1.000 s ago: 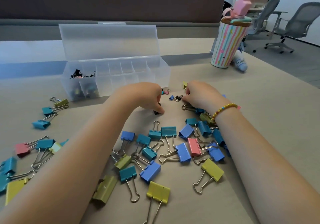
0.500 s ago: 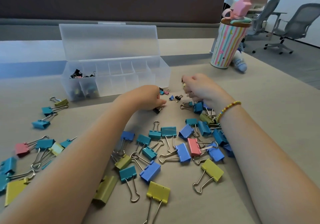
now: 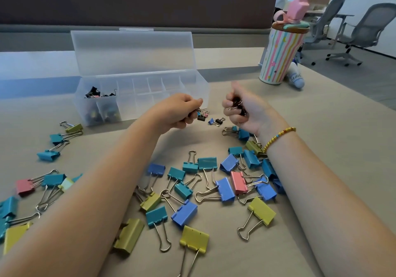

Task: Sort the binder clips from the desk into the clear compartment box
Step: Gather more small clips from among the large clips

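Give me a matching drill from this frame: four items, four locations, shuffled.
Items:
1. box
2. striped cup
3. pink clip
4. left hand

Locations:
A. far right of the desk
B. among blue clips between the forearms
C. behind the left hand, lid open
D. holding small clips just in front of the box

Pairs: 1-C, 2-A, 3-B, 4-D

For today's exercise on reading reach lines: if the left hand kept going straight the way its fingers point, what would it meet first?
The left hand, gripping small clips, points right, toward the right hand. The gap between looks free, so it would probably meet that hand's curled fingers first, though depth is uncertain.
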Demonstrator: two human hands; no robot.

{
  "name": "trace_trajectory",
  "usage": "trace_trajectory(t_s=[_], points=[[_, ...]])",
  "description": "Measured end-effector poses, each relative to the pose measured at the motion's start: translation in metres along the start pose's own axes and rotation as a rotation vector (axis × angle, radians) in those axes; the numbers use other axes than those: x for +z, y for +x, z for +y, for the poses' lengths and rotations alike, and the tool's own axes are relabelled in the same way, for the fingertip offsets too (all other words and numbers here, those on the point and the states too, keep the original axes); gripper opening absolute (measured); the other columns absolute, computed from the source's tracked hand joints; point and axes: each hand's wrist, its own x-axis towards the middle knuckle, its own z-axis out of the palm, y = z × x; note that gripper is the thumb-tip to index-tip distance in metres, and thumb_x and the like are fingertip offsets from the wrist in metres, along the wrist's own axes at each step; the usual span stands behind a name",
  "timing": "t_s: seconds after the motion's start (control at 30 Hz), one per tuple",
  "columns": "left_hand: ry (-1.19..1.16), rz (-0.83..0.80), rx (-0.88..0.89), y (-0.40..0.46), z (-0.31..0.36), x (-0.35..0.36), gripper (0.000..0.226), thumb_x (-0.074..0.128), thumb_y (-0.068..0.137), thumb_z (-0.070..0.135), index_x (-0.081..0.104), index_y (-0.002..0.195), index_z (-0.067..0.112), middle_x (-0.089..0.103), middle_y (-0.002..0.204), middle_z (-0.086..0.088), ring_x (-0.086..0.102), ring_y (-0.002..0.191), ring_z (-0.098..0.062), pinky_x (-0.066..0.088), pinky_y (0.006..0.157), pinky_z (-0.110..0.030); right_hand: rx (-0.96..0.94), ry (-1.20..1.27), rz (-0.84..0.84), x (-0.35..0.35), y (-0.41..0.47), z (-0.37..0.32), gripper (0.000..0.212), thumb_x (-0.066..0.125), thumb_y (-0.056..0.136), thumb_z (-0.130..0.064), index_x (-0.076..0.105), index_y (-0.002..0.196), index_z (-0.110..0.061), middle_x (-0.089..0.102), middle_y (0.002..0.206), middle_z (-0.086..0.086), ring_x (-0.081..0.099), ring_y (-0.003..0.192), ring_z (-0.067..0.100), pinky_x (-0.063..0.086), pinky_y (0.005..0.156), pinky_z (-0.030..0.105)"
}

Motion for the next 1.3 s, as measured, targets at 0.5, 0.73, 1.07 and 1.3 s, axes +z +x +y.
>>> trace_trajectory(t_s=[0.5,0.73,1.07,1.3], points=[[-0.012,0.071,0.030,0.001,0.001,0.007,0.032,0.033,0.101,0.032,0.038,0.073,0.016,0.049,0.046,0.006,0.033,0.049,-0.011,0.023,0.039,-0.015,0.050,-0.677,-0.149,0.017,-0.004,0.010,0.020,0.046,0.098,-0.029,0.061,0.098,-0.016,0.035,0.055,-0.004,0.025,0.038,0.002,0.016,0.033,0.012],[-0.024,0.067,-0.021,0.002,-0.002,-0.001,0.030,0.033,0.101,0.033,0.037,0.075,0.018,0.041,0.057,0.001,0.031,0.049,-0.011,0.020,0.038,-0.014,-0.054,-0.749,0.005,0.014,0.000,0.009,0.021,0.046,0.098,-0.023,0.062,0.087,-0.016,0.038,0.054,-0.004,0.026,0.033,0.002,0.018,0.032,0.013],[-0.727,0.105,-0.139,0.001,-0.002,-0.015,0.028,0.040,0.094,0.020,0.036,0.067,0.016,0.047,0.050,0.003,0.039,0.033,-0.004,0.021,0.026,-0.011,0.023,-0.118,0.031,0.006,0.001,0.003,0.034,0.040,0.099,-0.032,0.043,0.070,-0.016,0.039,0.051,-0.005,0.028,0.038,0.003,0.014,0.030,0.011],[-0.814,0.096,-0.139,-0.005,0.004,-0.011,0.016,0.044,0.093,0.008,0.057,0.084,0.006,0.064,0.052,0.001,0.059,0.045,-0.002,0.038,0.034,-0.006,0.026,0.150,0.023,0.001,-0.002,0.001,0.019,0.041,0.098,-0.012,0.056,0.097,-0.002,0.061,0.061,0.003,0.041,0.038,0.002,0.020,0.029,0.008]])
